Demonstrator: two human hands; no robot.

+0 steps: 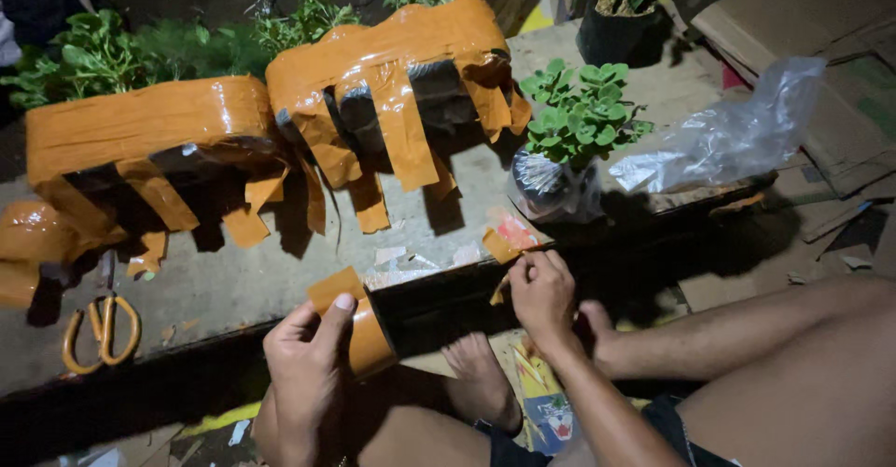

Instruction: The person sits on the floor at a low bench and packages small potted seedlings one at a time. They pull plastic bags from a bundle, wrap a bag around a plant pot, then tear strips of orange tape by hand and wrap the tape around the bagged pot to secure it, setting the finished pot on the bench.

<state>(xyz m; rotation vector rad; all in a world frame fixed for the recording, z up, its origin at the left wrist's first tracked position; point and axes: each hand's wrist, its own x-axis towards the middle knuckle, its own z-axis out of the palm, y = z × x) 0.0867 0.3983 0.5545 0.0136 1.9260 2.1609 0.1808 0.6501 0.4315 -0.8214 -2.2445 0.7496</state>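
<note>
My left hand grips a roll of orange tape, thumb pressed on its loose end. My right hand pinches a small torn piece of orange tape near the front edge of the concrete ledge. Just beyond it stands a small green plant in a clear plastic bag. Two plant pots wrapped in orange tape sit further back on the ledge, loose strips hanging from them.
Orange-handled scissors lie at the ledge's left front. A crumpled clear plastic bag lies to the right, with flat cardboard behind it. A black potted plant stands at the back. My bare legs and feet are below the ledge.
</note>
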